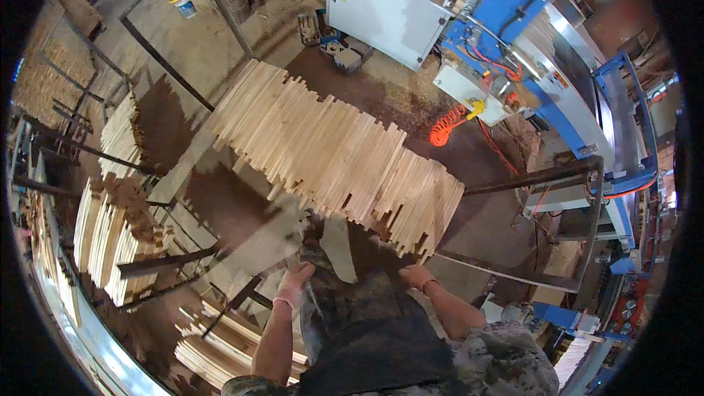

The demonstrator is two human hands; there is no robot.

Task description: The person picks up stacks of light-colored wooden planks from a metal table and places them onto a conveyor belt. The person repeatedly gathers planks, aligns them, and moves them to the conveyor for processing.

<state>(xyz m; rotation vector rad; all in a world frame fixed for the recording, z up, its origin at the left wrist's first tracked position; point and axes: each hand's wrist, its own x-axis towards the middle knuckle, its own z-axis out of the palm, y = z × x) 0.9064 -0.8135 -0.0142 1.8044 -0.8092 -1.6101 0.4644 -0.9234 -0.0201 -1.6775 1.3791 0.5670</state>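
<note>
A wide row of pale wooden strips (330, 154) lies side by side in front of me, with uneven ends and a few dark gaps near its right end. My left hand (295, 279) is curled near my left thigh, below the near edge of the strips. Close to the right end of the row, my right hand (416, 276) is also curled, beside the dark metal frame (506, 273). What either hand grips is hidden. A dark apron (374, 337) hangs between my forearms.
More stacked strips (117, 242) stand on racks at the left, with another pile (213, 352) at lower left. A blue and white machine (506, 15) with a coiled orange air hose (441, 132) stands at the far right. Buckets (183, 4) sit at far left.
</note>
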